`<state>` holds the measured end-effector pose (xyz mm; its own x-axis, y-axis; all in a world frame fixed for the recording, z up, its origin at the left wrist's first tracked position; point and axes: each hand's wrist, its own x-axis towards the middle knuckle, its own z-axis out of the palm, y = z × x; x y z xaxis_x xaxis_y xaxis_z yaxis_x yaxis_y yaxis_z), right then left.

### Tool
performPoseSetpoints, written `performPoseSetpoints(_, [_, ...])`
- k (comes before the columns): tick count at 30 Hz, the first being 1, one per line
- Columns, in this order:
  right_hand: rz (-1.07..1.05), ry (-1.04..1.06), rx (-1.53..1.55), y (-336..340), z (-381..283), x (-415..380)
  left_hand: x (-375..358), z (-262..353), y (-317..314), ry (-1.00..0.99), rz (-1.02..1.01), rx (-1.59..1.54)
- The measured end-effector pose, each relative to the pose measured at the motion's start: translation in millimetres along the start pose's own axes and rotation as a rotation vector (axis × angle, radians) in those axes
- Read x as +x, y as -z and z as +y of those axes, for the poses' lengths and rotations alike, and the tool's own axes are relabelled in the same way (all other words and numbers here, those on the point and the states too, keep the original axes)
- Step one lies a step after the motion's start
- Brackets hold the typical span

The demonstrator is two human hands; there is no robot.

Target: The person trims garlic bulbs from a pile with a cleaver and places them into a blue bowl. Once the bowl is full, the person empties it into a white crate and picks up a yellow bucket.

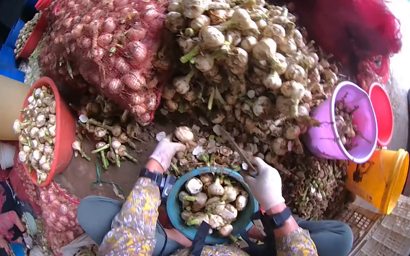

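Observation:
My left hand [167, 150], in a white glove, is closed on a garlic bulb [184, 134] just beyond the blue basin. A knife with a thin, dull blade [234, 145] is in my gloved right hand [264, 182], its blade pointing up and left toward the bulb but apart from it. Between my legs stands the blue basin [174, 211], holding several trimmed garlic bulbs [215, 188]. Beyond my hands, cut stems and peelings [217, 153] litter the ground at the foot of a large garlic heap [247, 55].
Red mesh sacks of garlic [107, 39] lean at the left of the heap. An orange-red basin [63, 133] full of bulbs stands left. On the right are a purple bucket [316, 129], a yellow bucket [393, 177] and plastic crates [383, 250]. Another person [6, 215] is at lower left.

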<state>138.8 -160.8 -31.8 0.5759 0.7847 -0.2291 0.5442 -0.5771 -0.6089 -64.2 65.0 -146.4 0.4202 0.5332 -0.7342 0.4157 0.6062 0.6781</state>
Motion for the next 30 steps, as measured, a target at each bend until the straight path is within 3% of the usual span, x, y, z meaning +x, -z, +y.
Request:
performPoseSetpoints(3, [0.012,0.085,-0.086,7,-24,-1,-67,40,-47,-0.062,-0.131,0.181])
performPoseSetpoints(7, [0.061,0.268,-0.099,9,-25,-15,-131,71,-77,-0.169,-0.444,-0.167])
performPoseSetpoints(10, [0.066,0.304,-0.123,24,-39,-27,-135,65,-67,-0.204,-0.502,0.058])
performPoseSetpoints(12, [0.084,0.389,-0.144,33,-49,-40,-144,53,-66,-0.383,-0.452,0.174])
performPoseSetpoints(15, [0.127,0.450,-0.158,36,-54,-48,-145,42,-62,-0.486,-0.377,0.296])
performPoseSetpoints(17, [0.152,0.502,-0.170,39,-56,-50,-124,15,-50,-0.749,-0.396,0.348])
performPoseSetpoints(19, [0.172,0.515,-0.170,37,-52,-49,-134,15,-53,-0.859,-0.370,0.257])
performPoseSetpoints(22, [0.230,0.524,-0.155,27,-38,-44,-166,35,-60,-0.379,-0.415,-0.097])
performPoseSetpoints(23, [0.275,0.517,-0.138,23,-30,-39,-175,44,-65,-0.379,-0.418,-0.092])
performPoseSetpoints(25, [0.181,0.161,-0.221,13,6,-19,-187,58,-75,-0.408,-0.401,-0.105])
performPoseSetpoints(26, [0.171,0.120,-0.188,17,15,-21,-198,64,-75,-0.482,-0.484,-0.132])
performPoseSetpoints(29, [0.231,0.198,-0.090,36,-23,-29,-181,75,-64,-0.390,-0.466,-0.041])
performPoseSetpoints(30, [0.239,0.249,-0.029,42,-39,-35,-185,85,-70,-0.461,-0.319,0.232])
